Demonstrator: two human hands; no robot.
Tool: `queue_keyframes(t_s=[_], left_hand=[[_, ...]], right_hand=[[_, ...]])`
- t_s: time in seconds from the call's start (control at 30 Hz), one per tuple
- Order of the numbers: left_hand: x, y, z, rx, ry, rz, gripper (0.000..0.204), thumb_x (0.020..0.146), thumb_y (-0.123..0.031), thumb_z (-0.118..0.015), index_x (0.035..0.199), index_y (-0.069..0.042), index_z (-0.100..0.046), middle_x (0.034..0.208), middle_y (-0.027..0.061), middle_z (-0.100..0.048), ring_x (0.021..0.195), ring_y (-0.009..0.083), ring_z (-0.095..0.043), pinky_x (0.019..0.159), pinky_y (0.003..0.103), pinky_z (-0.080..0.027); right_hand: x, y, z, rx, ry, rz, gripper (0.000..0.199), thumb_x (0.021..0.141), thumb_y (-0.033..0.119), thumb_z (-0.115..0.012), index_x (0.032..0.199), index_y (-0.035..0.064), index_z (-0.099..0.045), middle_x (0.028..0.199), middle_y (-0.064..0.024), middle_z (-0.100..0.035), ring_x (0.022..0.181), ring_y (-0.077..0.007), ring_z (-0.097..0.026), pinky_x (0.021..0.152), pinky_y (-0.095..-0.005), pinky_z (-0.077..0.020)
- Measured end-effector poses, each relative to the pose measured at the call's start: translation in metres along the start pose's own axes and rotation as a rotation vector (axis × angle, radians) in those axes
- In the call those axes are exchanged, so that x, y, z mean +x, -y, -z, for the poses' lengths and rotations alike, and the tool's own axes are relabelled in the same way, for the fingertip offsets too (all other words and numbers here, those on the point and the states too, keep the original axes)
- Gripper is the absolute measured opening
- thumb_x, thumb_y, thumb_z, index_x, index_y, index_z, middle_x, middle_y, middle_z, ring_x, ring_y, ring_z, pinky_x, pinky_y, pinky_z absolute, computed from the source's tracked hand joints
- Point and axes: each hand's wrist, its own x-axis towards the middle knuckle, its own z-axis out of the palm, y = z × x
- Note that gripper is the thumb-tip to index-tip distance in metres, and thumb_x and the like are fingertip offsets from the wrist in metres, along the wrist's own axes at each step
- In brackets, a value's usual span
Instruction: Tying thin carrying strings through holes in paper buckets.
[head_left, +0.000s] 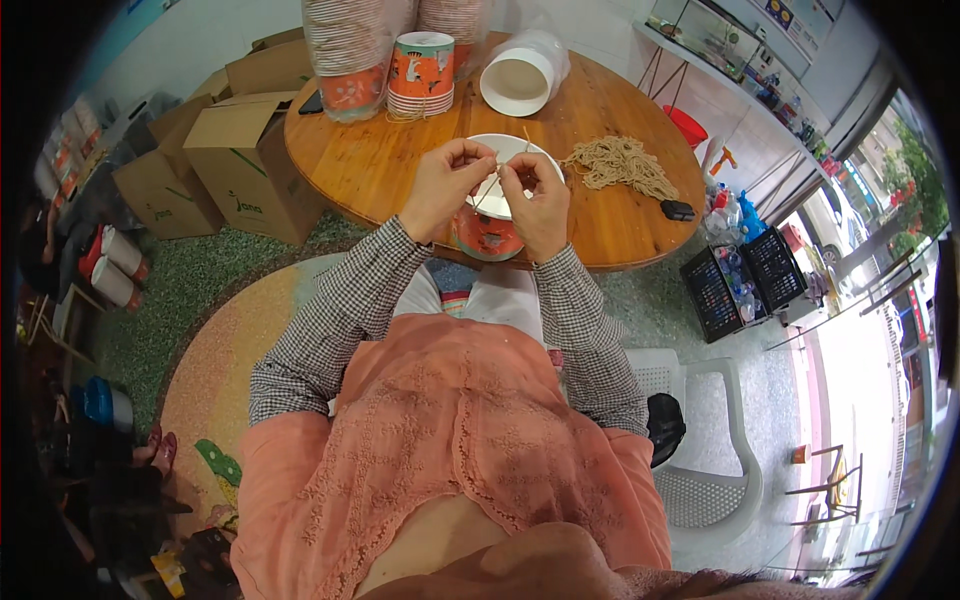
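Note:
Above an orange paper bucket [486, 236] with a white inside, my two hands meet at the table's near edge. My left hand [447, 186] is closed in a pinch on a thin tan cord [488, 190]. Close beside it, my right hand [541, 203] pinches the same cord, thumb against fingers. Loose strands stick out around the fingertips, and the exact point of grip is too small to make out. To the right of my hands lies a loose heap of tan cords [622, 166].
Stacked paper buckets [421, 75] stand at the back of the round wooden table [350, 165]. A bagged white bucket stack [518, 82] lies on its side nearby. A small black object [677, 210] sits at the right edge. Cardboard boxes [250, 170] are left; a plastic chair [735, 420] is right.

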Motion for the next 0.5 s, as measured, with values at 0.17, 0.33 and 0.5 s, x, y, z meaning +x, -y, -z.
queue_keyframes(t_s=[0.17, 0.33, 0.5], left_hand=[[0.0, 0.005, 0.005, 0.231, 0.014, -0.169, 0.013, 0.085, -0.009, -0.066, 0.091, 0.002, -0.064, 0.074, 0.0003, -0.062, 0.058, 0.0048, -0.053, 0.05, 0.02, -0.042], [-0.004, 0.003, 0.005, 0.403, 0.016, -0.228, 0.012, 0.085, -0.009, -0.065, 0.091, 0.002, -0.066, 0.074, 0.0007, -0.061, 0.06, 0.0052, -0.053, 0.054, 0.021, -0.043], [-0.003, 0.005, 0.012, 0.475, 0.052, -0.316, 0.012, 0.086, -0.008, -0.064, 0.094, 0.001, -0.066, 0.08, 0.0019, -0.059, 0.066, 0.006, -0.053, 0.058, 0.02, -0.043]], right_hand=[[-0.001, -0.001, 0.0, 0.05, 0.003, -0.013, 0.009, 0.086, 0.004, -0.063, 0.091, -0.0012, -0.058, 0.077, -0.0042, -0.062, 0.068, -0.0078, -0.058, 0.064, -0.0227, -0.0487], [-0.001, -0.005, 0.002, 0.088, 0.016, -0.038, 0.009, 0.086, 0.005, -0.063, 0.09, -0.0013, -0.058, 0.077, -0.0026, -0.061, 0.068, -0.006, -0.056, 0.063, -0.0211, -0.0474], [0.0, -0.007, 0.001, 0.131, 0.032, -0.061, 0.009, 0.086, 0.005, -0.063, 0.09, -0.0012, -0.059, 0.077, -0.0013, -0.06, 0.069, -0.0051, -0.055, 0.062, -0.0203, -0.0465]])
